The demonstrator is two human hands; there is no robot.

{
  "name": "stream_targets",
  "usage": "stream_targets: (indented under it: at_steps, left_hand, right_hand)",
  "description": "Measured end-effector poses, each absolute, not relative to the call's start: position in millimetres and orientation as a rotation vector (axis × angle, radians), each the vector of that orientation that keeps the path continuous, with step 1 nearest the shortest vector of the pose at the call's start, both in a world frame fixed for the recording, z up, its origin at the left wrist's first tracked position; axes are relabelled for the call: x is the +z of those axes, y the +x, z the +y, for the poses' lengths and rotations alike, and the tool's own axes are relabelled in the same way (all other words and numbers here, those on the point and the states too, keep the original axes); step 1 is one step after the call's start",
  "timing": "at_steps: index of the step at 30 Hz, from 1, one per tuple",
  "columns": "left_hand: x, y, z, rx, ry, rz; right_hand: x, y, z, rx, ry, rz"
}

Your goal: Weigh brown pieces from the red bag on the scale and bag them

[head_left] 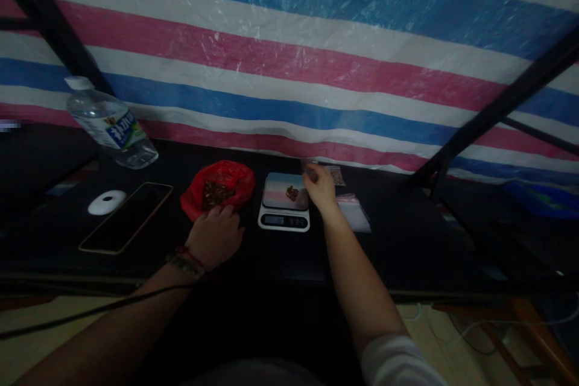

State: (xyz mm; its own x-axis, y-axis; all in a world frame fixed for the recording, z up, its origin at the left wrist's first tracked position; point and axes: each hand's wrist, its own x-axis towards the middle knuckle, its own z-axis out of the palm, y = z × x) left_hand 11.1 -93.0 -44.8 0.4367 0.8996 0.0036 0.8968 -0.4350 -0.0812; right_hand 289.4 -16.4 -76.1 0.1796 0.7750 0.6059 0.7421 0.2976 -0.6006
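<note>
My left hand (217,232) is closed at the near rim of a crumpled red plastic bag (244,178), which holds small brown pieces (216,193). Its fingertips are partly hidden. A white digital scale (284,221) stands between my hands, with a small heap of brown pieces (292,193) on its plate. Beyond the scale's right side, my right hand (320,184) pinches a small clear plastic bag (307,164), whose contents are hard to make out. Another small filled bag (337,175) lies just behind that hand. Beside my right wrist is a stack of clear zip bags (355,214).
A phone (126,219) and a white rounded object (107,202) lie at the left. Behind them a large water bottle (113,123) stands tilted in view. Striped sheeting (289,72) hangs behind the black table (407,241). A dark cable (113,307) crosses my left forearm.
</note>
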Motion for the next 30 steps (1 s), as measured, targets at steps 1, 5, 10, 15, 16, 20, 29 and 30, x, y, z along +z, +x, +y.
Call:
stream_targets:
  at_steps: [1,5,10,15,16,20,29,30]
  left_hand:
    - [-41.4,8.8,-88.7,0.073,-2.590,-1.649]
    - [-31.2,15.4,-59.8,-0.031,-2.708,-1.555]
    - [-40.9,39.3,-4.0,-0.033,-2.829,-1.482]
    - [-57.2,52.4,33.6,0.038,-2.962,-1.394]
    - [-59.4,53.8,36.8,0.040,-2.975,-1.392]
    - [-61.8,55.5,41.2,0.011,-2.956,-1.448]
    - [-31.9,62.8,30.8,-0.417,-3.028,-1.363]
    - [-30.4,68.7,27.8,-0.418,-3.082,-1.290]
  right_hand:
    - [-75.9,289.9,-16.5,0.039,-1.445,-1.557]
    - [-75.8,291.1,-16.3,0.041,-1.457,-1.570]
    - [-78.4,292.2,-14.2,0.053,-1.456,-1.560]
    - [-80.0,294.1,-13.4,0.059,-1.455,-1.557]
    - [-79.7,294.1,-13.6,0.054,-1.455,-1.560]
    - [-77.1,292.8,-15.3,0.051,-1.466,-1.568]
    - [-61.5,299.3,-22.7,0.120,-1.530,-1.604]
    - [-58.7,301.0,-24.7,0.108,-1.540,-1.662]
